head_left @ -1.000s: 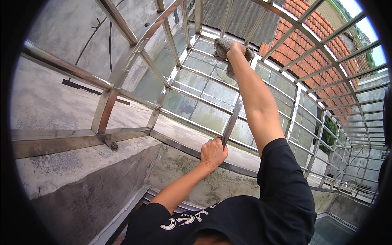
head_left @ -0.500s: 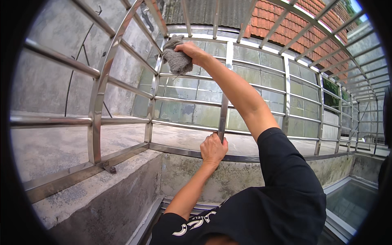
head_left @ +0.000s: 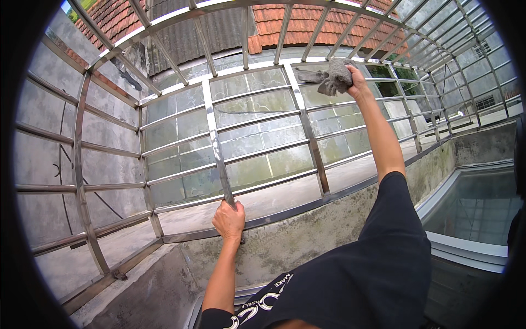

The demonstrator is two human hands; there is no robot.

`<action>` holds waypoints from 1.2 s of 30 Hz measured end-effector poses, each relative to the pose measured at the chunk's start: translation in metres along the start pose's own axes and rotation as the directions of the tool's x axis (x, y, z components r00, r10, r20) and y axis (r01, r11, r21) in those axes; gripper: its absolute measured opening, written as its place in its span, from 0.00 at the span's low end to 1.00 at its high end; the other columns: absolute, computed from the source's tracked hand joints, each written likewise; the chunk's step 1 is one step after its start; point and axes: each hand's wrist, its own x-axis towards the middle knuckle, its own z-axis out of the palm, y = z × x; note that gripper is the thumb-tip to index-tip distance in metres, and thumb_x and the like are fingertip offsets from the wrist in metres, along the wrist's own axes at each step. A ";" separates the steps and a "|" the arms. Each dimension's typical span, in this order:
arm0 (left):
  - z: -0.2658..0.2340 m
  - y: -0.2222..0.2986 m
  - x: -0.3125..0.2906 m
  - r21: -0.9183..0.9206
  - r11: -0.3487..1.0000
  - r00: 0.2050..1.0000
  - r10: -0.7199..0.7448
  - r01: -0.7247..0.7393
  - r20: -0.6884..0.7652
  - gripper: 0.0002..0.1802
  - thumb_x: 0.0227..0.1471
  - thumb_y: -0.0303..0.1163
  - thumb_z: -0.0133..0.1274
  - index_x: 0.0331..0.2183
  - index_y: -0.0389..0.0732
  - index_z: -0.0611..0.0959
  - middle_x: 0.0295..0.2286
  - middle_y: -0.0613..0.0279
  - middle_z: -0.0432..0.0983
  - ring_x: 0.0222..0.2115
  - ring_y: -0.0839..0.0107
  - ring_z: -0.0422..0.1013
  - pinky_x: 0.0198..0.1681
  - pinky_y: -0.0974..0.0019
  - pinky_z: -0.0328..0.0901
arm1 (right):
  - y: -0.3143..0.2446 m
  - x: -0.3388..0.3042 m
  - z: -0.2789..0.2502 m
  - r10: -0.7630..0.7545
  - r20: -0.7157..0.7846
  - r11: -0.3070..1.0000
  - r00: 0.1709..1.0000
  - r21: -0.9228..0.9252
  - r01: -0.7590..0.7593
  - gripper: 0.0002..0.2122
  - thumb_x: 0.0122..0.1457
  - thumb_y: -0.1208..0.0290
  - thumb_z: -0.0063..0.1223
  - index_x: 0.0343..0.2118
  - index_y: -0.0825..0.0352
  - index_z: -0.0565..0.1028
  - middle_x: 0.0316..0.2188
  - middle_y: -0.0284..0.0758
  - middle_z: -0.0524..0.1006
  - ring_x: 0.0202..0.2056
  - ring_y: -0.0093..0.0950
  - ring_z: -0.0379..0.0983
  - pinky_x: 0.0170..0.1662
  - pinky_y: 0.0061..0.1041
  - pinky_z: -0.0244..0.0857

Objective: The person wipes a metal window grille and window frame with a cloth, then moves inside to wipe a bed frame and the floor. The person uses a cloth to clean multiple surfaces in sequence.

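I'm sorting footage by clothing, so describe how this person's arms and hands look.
The left hand and right hand are bare, without gloves, and no watch or bracelet shows. Both forearms are uncovered below the short sleeves of a black T-shirt with pale print on its front.

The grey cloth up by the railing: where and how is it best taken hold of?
I'd take the grey cloth by its thick, bunched right part, coming from the right and the near side, where the right grip holds it. That bulk should fill a palm; the left side ends in loose flaps, likely to flop, and the railing's bars could hinder reaching from beyond.
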 end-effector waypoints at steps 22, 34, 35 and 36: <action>0.007 0.000 0.002 0.088 0.996 1.000 -0.006 0.006 -0.003 0.16 0.45 0.42 0.53 0.23 0.37 0.79 0.22 0.44 0.78 0.26 0.45 0.75 0.32 0.46 0.67 | 0.068 0.052 0.088 0.065 0.157 0.998 0.985 0.008 -0.067 0.05 0.51 0.76 0.47 0.30 0.71 0.70 0.26 0.38 0.76 0.25 0.32 0.76 0.34 0.33 0.75; 0.008 0.001 0.003 0.100 0.995 1.000 0.014 -0.011 -0.024 0.18 0.44 0.43 0.53 0.24 0.36 0.80 0.23 0.43 0.78 0.26 0.45 0.75 0.33 0.47 0.68 | -0.100 -0.051 -0.046 -0.190 -0.110 0.783 0.976 -0.617 0.083 0.19 0.55 0.61 0.54 0.44 0.71 0.73 0.37 0.42 0.79 0.38 0.33 0.77 0.45 0.32 0.69; 0.008 0.001 0.003 0.099 0.995 1.000 0.010 -0.008 -0.021 0.18 0.44 0.43 0.53 0.24 0.36 0.80 0.22 0.43 0.78 0.26 0.45 0.75 0.33 0.47 0.68 | -0.092 -0.039 -0.049 -0.345 -0.102 0.539 0.933 -0.835 0.108 0.20 0.55 0.61 0.54 0.43 0.72 0.73 0.39 0.45 0.77 0.40 0.37 0.76 0.46 0.34 0.69; 0.008 0.002 0.004 0.097 0.995 1.000 0.010 -0.008 -0.014 0.17 0.44 0.43 0.53 0.24 0.36 0.80 0.22 0.43 0.78 0.26 0.45 0.75 0.33 0.46 0.68 | -0.083 -0.025 -0.057 -0.486 -0.042 0.238 0.873 -0.968 0.086 0.20 0.54 0.61 0.54 0.43 0.73 0.73 0.41 0.48 0.76 0.42 0.41 0.75 0.47 0.37 0.69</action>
